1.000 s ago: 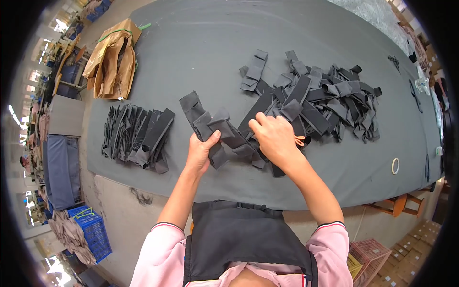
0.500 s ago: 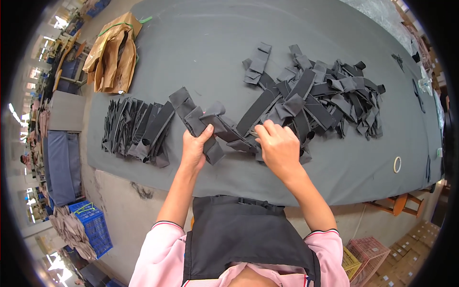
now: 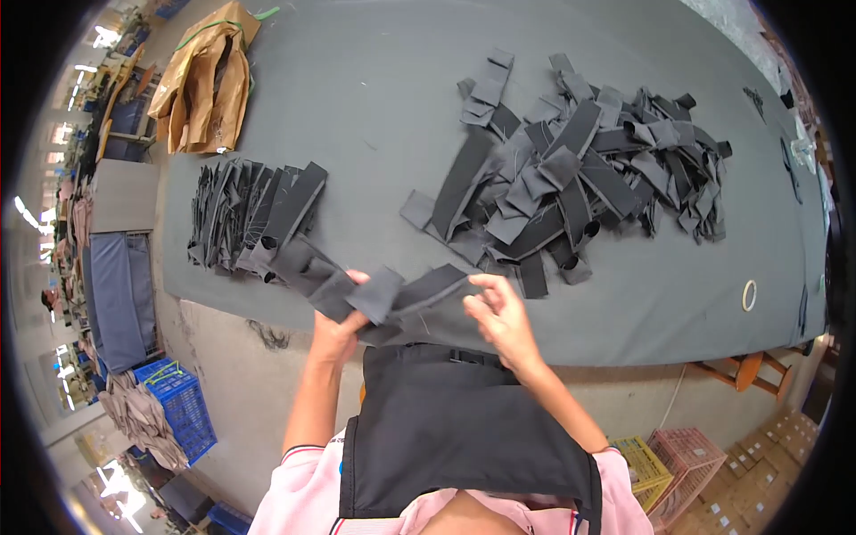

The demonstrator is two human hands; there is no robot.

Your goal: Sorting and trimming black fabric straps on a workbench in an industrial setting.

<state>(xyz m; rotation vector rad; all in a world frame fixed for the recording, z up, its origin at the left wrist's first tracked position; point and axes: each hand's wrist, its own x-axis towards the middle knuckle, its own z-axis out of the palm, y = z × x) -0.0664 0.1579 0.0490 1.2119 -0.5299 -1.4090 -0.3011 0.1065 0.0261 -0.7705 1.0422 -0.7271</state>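
My left hand (image 3: 335, 332) is closed around a bunch of dark grey fabric strips (image 3: 308, 275), with its thumb across the folded pieces. From that bunch a fabric strip (image 3: 432, 289) stretches to the right, and my right hand (image 3: 505, 323) pinches its far end between finger and thumb. Both hands are in front of my apron, near the table's front edge. Beyond my right hand lies a loose tangled pile of similar strips (image 3: 557, 169). A tighter row of strips (image 3: 234, 214) lies on the left, just beyond my left hand. The held pieces are slightly blurred.
Grey cloth covers the table (image 3: 374, 107). A torn brown paper bag (image 3: 203, 89) stands at the far left, and a tape roll (image 3: 749, 295) lies at the right. Blue (image 3: 183, 410), yellow (image 3: 648, 473) and pink crates (image 3: 687, 464) stand on the floor beside the table.
Both hands have come nearer to my body, the left also slightly leftward. The strip in my right hand has come away from the pile and now spans the gap between my hands.
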